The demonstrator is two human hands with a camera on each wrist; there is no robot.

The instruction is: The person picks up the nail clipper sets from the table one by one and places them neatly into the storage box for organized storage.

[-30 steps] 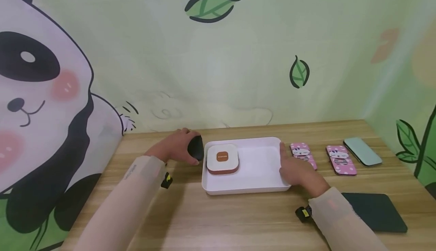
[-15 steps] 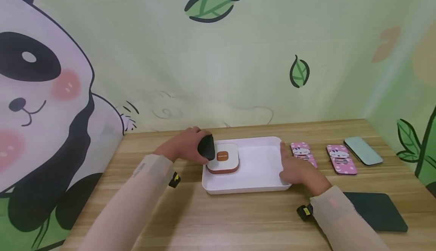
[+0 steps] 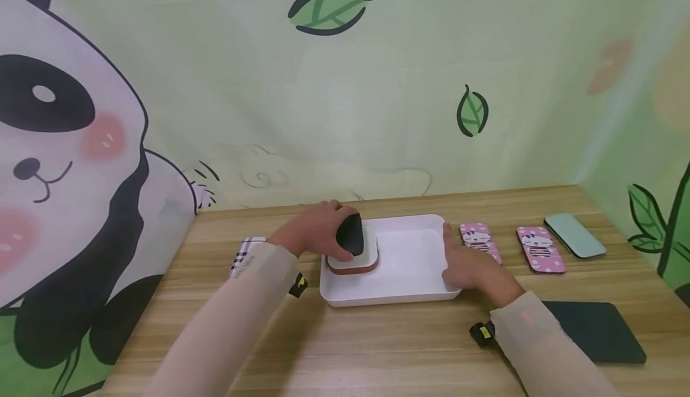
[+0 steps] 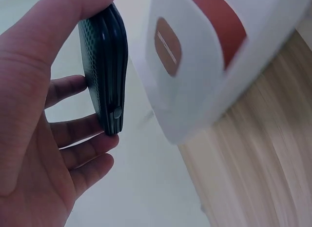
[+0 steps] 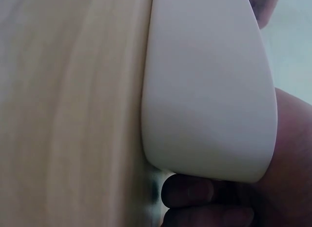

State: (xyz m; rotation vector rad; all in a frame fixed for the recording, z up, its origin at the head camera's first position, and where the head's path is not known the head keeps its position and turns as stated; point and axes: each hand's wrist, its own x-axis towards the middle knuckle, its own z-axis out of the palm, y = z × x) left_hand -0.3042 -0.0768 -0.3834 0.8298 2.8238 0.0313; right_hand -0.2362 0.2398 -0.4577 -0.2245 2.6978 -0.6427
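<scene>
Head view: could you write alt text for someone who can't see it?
A left hand holds a black case over a white-and-orange box in a white tray, while the right hand grips the tray's right edge on a wooden table.

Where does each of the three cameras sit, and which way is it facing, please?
Head: worn high, looks forward and down at the white tray; both sleeves and hands show.
Left wrist: looks along the left hand, whose fingers pinch a black case.
Right wrist: close on the tray wall, right hand gripping it.
Head and left wrist views share the case and the white-and-orange box.
</scene>
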